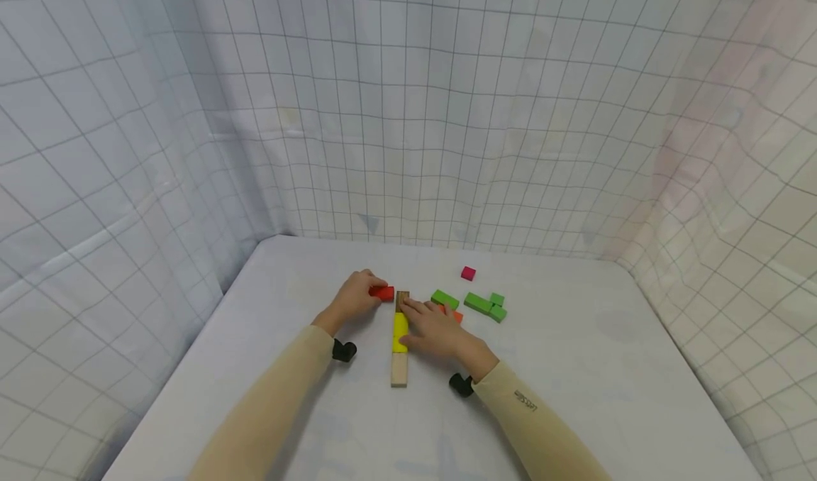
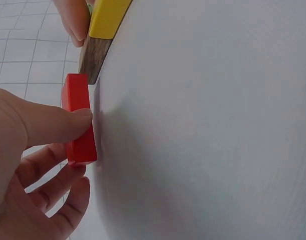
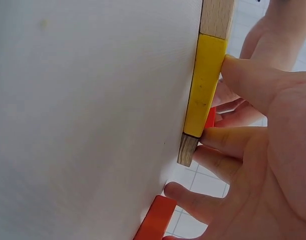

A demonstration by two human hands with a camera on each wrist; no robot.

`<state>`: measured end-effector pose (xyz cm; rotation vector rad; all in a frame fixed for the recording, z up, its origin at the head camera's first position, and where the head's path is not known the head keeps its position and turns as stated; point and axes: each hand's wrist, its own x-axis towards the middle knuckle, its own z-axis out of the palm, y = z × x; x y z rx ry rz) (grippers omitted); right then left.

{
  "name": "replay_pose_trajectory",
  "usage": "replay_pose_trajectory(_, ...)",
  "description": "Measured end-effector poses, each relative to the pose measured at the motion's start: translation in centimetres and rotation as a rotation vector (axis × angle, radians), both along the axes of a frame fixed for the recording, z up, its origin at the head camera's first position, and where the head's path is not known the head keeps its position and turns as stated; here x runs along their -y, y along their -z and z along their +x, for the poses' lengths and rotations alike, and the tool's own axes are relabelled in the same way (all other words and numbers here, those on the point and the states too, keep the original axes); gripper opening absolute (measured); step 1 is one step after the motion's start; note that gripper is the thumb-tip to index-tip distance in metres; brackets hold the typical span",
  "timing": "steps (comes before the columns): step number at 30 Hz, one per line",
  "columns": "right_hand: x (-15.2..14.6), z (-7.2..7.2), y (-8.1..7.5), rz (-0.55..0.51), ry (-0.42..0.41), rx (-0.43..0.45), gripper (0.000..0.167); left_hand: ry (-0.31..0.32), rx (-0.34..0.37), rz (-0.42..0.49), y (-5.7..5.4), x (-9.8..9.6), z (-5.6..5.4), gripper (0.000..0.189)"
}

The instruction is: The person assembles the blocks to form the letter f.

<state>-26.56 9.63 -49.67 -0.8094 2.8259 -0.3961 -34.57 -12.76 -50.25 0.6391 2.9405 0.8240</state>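
My left hand pinches a red block between thumb and fingers; in the left wrist view the thumb lies across the red block's face. Just right of it, a straight row runs along the table: a dark brown wooden block at the far end, a yellow section in the middle, a pale wooden block nearest me. My right hand rests extended fingers on the row. Its thumb touches the yellow section, and its index and middle fingertips meet the dark brown block.
An orange block lies partly under my right hand's outer fingers. Beyond it are a green block and a cluster of green blocks. A magenta cube sits farther back. Gridded white curtains enclose the white table.
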Motion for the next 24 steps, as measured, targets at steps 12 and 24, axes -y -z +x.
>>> replay_pose_trajectory(12, -0.01, 0.10, -0.16, 0.025, -0.019, -0.009, 0.075, 0.040, 0.025, 0.005, 0.00, -0.41, 0.07, 0.033)
replay_pose_trajectory(24, 0.06, -0.02, -0.22, 0.055, -0.015, -0.018, 0.074, 0.034, 0.100, 0.002, -0.46, -0.19, -0.14, 0.035)
